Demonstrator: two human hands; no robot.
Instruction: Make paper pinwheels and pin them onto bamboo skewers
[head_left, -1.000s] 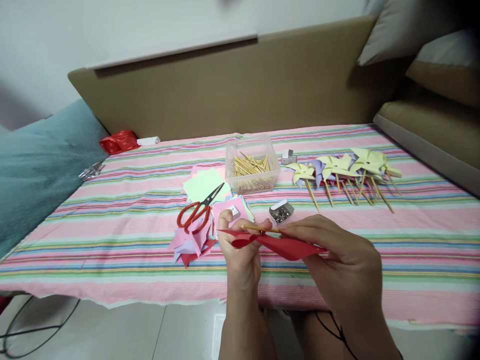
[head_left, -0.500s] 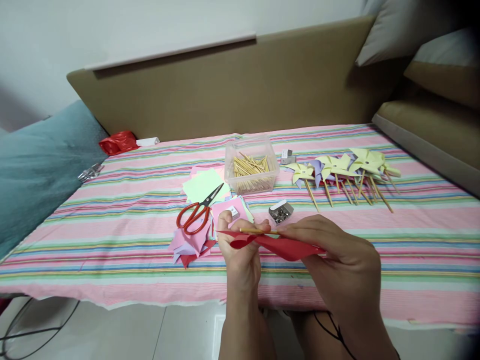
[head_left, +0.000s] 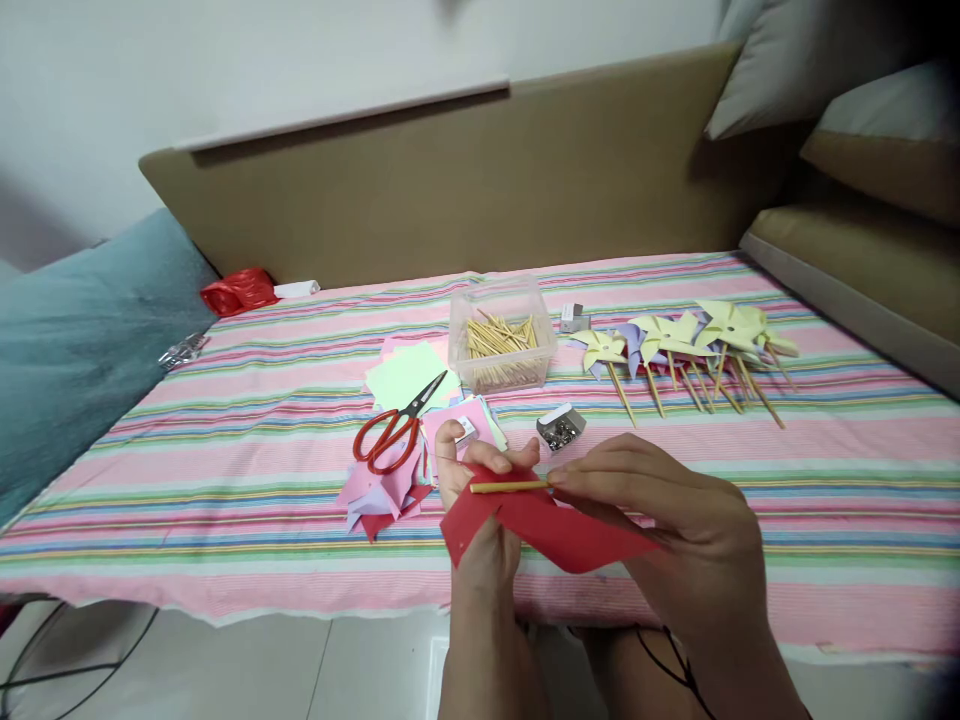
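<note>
In front of me a red paper pinwheel (head_left: 577, 530) is held up between both hands. My left hand (head_left: 491, 456) supports it from beneath and behind, its fingers curled around the far side and partly hidden by the paper. My right hand (head_left: 686, 515) pinches a thin wooden stick (head_left: 510, 487), which lies level across the pinwheel. The right end of the stick disappears in my fingers, and the paper's right tip reaches this hand too. Just beyond lies an open small box of metal pins (head_left: 561, 428).
A clear plastic box (head_left: 501, 375) holds many wooden sticks. Red-handled scissors (head_left: 390, 435) rest on coloured paper squares (head_left: 409, 375). Several finished pinwheels (head_left: 667, 335) lie at the right, near a small grey box (head_left: 574, 318). A striped cloth (head_left: 247, 430) covers the surface.
The red pinwheel has tipped so that more of its face shows, and the stick now sits a little lower in view. Both hands keep their hold.
</note>
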